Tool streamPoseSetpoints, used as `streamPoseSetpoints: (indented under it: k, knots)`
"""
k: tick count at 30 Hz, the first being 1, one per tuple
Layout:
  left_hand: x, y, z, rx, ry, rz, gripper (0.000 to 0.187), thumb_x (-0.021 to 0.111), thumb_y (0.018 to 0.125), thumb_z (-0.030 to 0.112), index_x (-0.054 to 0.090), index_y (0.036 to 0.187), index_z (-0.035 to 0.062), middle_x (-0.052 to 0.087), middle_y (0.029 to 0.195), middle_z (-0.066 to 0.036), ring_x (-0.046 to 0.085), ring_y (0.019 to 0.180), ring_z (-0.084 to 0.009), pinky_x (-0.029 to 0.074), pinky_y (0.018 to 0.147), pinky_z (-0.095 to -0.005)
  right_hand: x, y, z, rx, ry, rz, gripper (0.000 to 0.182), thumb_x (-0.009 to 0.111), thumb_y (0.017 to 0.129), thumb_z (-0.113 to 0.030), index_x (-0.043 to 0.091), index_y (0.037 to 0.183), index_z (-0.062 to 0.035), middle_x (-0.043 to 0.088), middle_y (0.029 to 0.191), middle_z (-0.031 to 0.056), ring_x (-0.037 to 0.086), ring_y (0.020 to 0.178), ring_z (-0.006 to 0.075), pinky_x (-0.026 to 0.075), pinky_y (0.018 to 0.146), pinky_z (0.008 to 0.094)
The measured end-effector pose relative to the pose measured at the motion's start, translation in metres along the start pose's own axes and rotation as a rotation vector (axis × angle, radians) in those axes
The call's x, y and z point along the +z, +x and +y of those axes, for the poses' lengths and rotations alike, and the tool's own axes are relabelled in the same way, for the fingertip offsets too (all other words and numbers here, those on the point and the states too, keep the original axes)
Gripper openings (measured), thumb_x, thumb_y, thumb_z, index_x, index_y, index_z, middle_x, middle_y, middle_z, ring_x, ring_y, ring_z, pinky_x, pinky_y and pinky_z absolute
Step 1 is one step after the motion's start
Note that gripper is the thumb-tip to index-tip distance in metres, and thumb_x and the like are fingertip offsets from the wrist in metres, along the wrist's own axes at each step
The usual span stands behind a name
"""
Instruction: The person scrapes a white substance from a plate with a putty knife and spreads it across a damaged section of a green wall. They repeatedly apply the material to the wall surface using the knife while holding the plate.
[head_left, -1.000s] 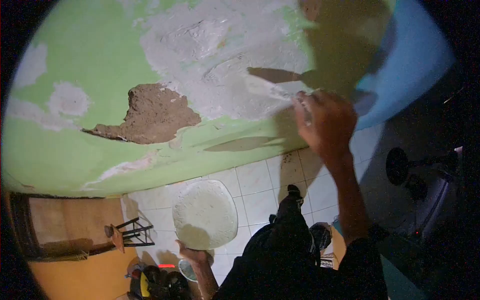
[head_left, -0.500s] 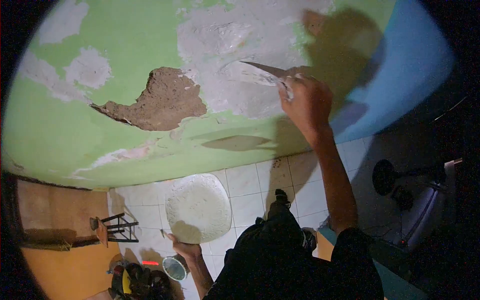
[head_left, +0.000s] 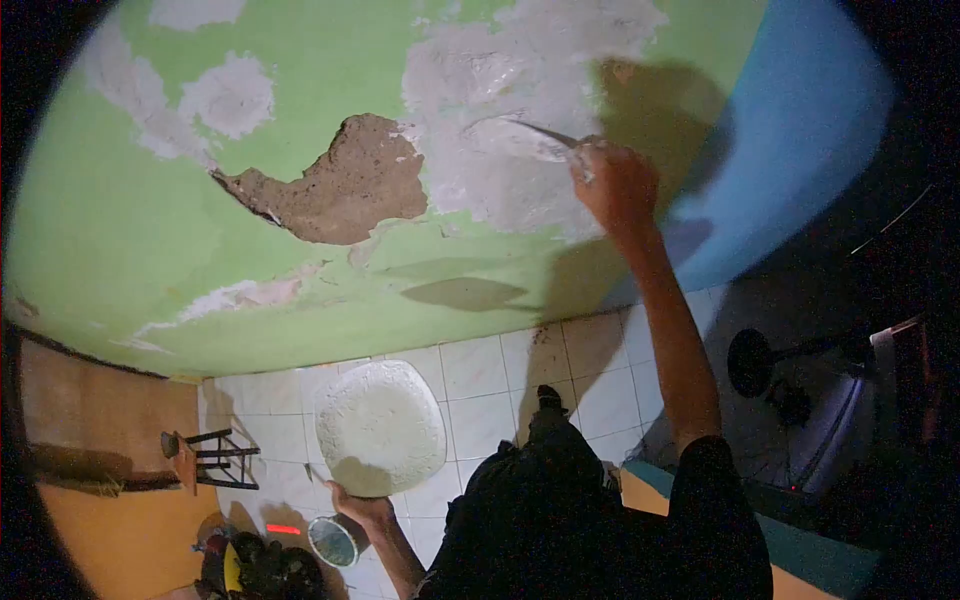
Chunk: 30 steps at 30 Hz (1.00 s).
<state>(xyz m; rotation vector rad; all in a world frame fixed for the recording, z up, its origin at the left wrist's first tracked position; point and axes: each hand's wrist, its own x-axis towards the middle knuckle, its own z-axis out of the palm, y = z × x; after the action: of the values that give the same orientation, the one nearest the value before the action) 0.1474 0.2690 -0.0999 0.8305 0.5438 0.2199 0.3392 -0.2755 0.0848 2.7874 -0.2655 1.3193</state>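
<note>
White-smeared putty knife (head_left: 540,143): held by its handle in the closed right hand (head_left: 615,185), blade laid against the white patch (head_left: 515,185) on the green wall (head_left: 300,60). Bare brown patch (head_left: 350,185), ragged-edged: exposed left of the white one in the view. Pale, rounded tray (head_left: 380,425), coated in white paste: gripped at its near edge by the left hand (head_left: 368,510); its underside grip is hidden. Bucket (head_left: 335,541): placed on the tiled floor (head_left: 480,365), beside the left hand in the view. Small stool (head_left: 215,460): seen farther left.
</note>
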Motion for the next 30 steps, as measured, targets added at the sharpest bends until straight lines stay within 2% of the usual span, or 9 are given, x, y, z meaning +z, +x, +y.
streamPoseSetpoints:
  k: [4,5,9,12,17,20,22,25,30]
  knots:
    - [-0.038,-0.007,0.000,0.072,-0.021,0.022,0.056,0.043,0.096,0.052,0.055,0.121,0.0031,0.059,0.114,-0.012,0.055,0.106,-0.0287,0.046,0.088,-0.0452,-0.029,-0.011,0.023,0.110,-0.040,-0.042,0.018,0.068,0.078,-0.029,0.068,0.078,-0.0116,0.065,0.073,0.0111,0.063,0.067,0.0317,0.050,0.060,0.0453]
    - [-0.045,-0.013,0.000,0.065,-0.057,0.080,0.057,0.043,0.096,0.052,0.055,0.122,0.0036,0.059,0.114,-0.012,0.055,0.106,-0.0288,0.045,0.089,-0.0451,-0.030,-0.012,0.018,0.101,-0.043,-0.040,0.018,0.068,0.078,-0.029,0.068,0.078,-0.0116,0.065,0.073,0.0111,0.063,0.067,0.0317,0.050,0.060,0.0453]
    - [-0.094,-0.014,0.003,0.057,-0.074,-0.012,0.055,0.043,0.096,0.050,0.051,0.127,0.0057,0.059,0.116,-0.011,0.054,0.108,-0.0295,0.044,0.092,-0.0457,-0.024,-0.006,-0.021,0.003,-0.022,-0.042,0.018,0.068,0.077,-0.029,0.068,0.079,-0.0114,0.065,0.074,0.0137,0.064,0.073,0.0321,0.051,0.065,0.0465]
    - [-0.086,-0.019,0.007,0.091,-0.068,0.106,0.056,0.044,0.096,0.050,0.049,0.130,0.0064,0.058,0.116,-0.011,0.054,0.108,-0.0293,0.044,0.091,-0.0459,-0.011,0.010,-0.032,-0.015,0.015,-0.118,0.019,0.069,0.076,-0.030,0.068,0.079,-0.0110,0.065,0.074,0.0140,0.064,0.073,0.0319,0.051,0.066,0.0469]
    - [-0.108,-0.008,-0.003,0.160,-0.096,0.086,0.056,0.044,0.095,0.053,0.051,0.126,0.0058,0.058,0.116,-0.012,0.053,0.108,-0.0293,0.044,0.090,-0.0474,-0.022,0.000,0.005,0.013,0.002,-0.089,0.019,0.069,0.075,-0.029,0.068,0.075,-0.0102,0.065,0.073,0.0124,0.065,0.069,0.0315,0.050,0.062,0.0468]
    - [-0.076,-0.021,-0.011,0.183,-0.084,0.118,0.057,0.044,0.095,0.054,0.053,0.121,0.0044,0.059,0.115,-0.013,0.054,0.107,-0.0293,0.045,0.089,-0.0486,-0.034,-0.009,0.022,0.117,-0.038,-0.100,0.019,0.069,0.076,-0.029,0.068,0.074,-0.0104,0.066,0.072,0.0113,0.065,0.066,0.0314,0.050,0.060,0.0470]
    - [-0.044,-0.026,-0.016,0.191,-0.045,0.115,0.060,0.043,0.095,0.055,0.053,0.122,0.0026,0.059,0.115,-0.013,0.054,0.108,-0.0300,0.045,0.089,-0.0495,-0.029,-0.010,0.015,0.035,0.029,-0.134,0.021,0.070,0.079,-0.031,0.072,0.089,-0.0133,0.069,0.084,0.0092,0.066,0.076,0.0300,0.052,0.070,0.0432]
    - [-0.036,-0.006,-0.029,0.154,-0.018,0.026,0.058,0.041,0.097,0.052,0.047,0.131,0.0055,0.057,0.116,-0.013,0.054,0.109,-0.0303,0.045,0.091,-0.0490,-0.015,0.009,-0.011,-0.097,0.152,-0.098,0.018,0.068,0.079,-0.031,0.070,0.079,-0.0131,0.067,0.076,0.0099,0.065,0.071,0.0299,0.050,0.066,0.0442]
    - [0.016,-0.002,-0.043,0.112,-0.029,0.062,0.055,0.043,0.096,0.050,0.051,0.126,0.0044,0.060,0.113,-0.012,0.056,0.106,-0.0300,0.046,0.090,-0.0487,-0.023,0.018,0.026,-0.016,0.045,-0.166,0.017,0.068,0.078,-0.030,0.071,0.082,-0.0134,0.067,0.077,0.0093,0.065,0.072,0.0298,0.050,0.069,0.0439]
